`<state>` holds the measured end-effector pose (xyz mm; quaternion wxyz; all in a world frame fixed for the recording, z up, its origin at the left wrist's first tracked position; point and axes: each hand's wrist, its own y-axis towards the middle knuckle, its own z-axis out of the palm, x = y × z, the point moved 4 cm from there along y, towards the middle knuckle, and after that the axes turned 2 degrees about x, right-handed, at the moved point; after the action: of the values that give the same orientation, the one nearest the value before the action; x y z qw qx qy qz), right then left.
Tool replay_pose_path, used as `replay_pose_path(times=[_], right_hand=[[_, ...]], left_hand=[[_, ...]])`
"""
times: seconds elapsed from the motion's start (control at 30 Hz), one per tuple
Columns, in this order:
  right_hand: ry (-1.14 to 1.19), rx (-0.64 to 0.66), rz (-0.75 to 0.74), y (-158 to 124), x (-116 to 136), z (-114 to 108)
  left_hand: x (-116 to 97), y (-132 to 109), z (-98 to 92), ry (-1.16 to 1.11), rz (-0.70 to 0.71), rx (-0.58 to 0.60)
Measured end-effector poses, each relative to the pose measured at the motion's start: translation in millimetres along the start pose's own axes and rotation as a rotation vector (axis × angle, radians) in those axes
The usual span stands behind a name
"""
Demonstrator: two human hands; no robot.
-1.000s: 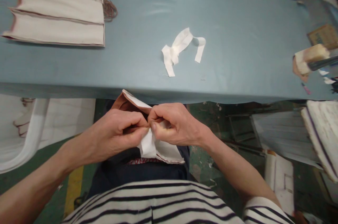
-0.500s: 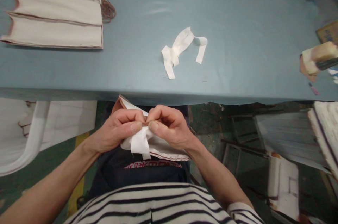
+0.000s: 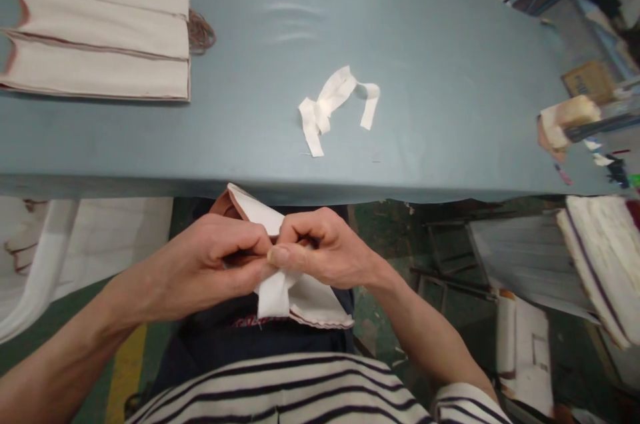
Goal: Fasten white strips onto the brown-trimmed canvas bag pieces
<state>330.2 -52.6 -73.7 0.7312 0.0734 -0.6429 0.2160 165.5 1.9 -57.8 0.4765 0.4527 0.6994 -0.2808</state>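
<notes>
My left hand and my right hand meet in front of my body, just below the table's front edge. Both pinch a small folded piece of white cloth with brown lining. A white strip hangs down from between my thumbs, and a brown-edged corner sticks up behind my left knuckles. The fingers of both hands are curled tight on the cloth. On the blue-grey table above my hands lies a loose tangle of white fabric strips.
A stack of folded cream cloth pieces with brown edges lies at the table's far left. A block-like tool rests at the right edge. Piles of white cloth sit to my right, and a white chair to my left.
My hands keep working the same cloth at the pinch; the hanging strip has shifted slightly. The view has tilted a little, so the table's things sit lower in the picture.
</notes>
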Motion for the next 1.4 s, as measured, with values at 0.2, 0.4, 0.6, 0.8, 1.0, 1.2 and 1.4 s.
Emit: replay_pose_path(times=[0.2,0.4,0.6,0.8,1.0,1.2,1.4], right_hand=[[0.282,-0.08,-0.08,-2,-4,17],[0.417,-0.192,-0.281,12,-20,26],[0.238,-0.117,-0.274,12,-22,9],[-0.339,-0.135,-0.362,-25,18,-18],[-0.467,-0.023,-0.354,-47,23,-9],[-0.198,0.031,-0.361,-47,28,1],[0.14,-0.338,-0.343,-55,23,-27]], left_hand=[[-13,-2,-5.3,-0.225,-0.01,-0.041],[-8,-2,-6.8,-0.212,0.066,-0.251],[-10,-7,-3.4,0.018,0.141,-0.219],[-33,-8,12.6,0.341,0.268,-0.276],[-51,-16,38.1,0.435,0.363,-0.327],[-24,-7,17.4,0.081,0.283,-0.076],[3,12,-17.9,-0.072,0.084,-0.018]])
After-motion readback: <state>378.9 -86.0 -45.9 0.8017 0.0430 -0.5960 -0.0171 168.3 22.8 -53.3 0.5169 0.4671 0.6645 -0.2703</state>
